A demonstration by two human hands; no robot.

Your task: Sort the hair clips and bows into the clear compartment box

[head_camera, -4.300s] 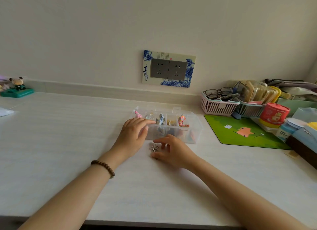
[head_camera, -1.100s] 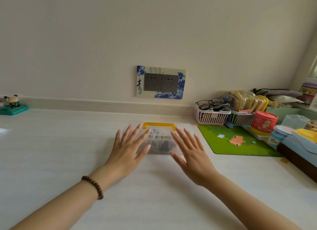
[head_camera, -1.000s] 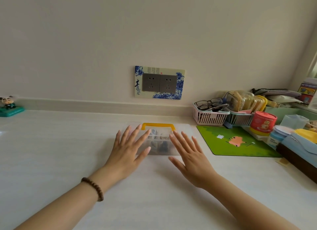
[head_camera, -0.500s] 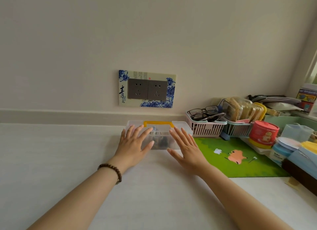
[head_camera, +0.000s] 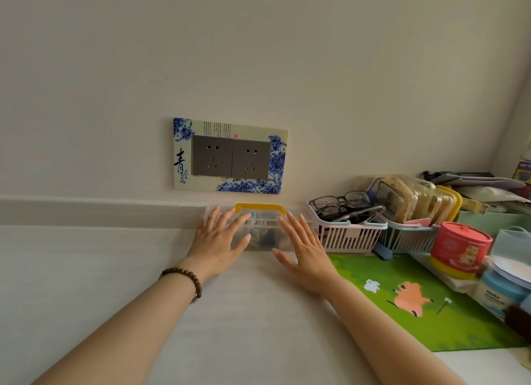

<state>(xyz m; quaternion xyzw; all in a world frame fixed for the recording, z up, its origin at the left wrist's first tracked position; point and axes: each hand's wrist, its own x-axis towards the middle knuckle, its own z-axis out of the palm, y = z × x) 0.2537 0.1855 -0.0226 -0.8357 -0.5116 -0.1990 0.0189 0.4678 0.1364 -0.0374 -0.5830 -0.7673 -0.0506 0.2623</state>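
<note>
The clear compartment box [head_camera: 263,235] with a yellow handle [head_camera: 261,207] stands closed at the back of the white counter, against the wall ledge. Dark clips show dimly through its front wall. My left hand [head_camera: 219,242] lies flat with fingers spread against the box's left front. My right hand [head_camera: 303,251] is flat with fingers spread at the box's right front. Neither hand holds anything. No loose clips or bows lie on the counter.
A pink basket [head_camera: 346,235] with glasses touches the box's right side. Beyond it are a green basket [head_camera: 408,236], a red tin [head_camera: 459,248], blue tubs and a green mat [head_camera: 416,298]. A double wall socket [head_camera: 231,156] is above the box.
The lid is now closed over the clips. Both flat hands have slid the box away from me to the wall ledge, beside the pink basket.
</note>
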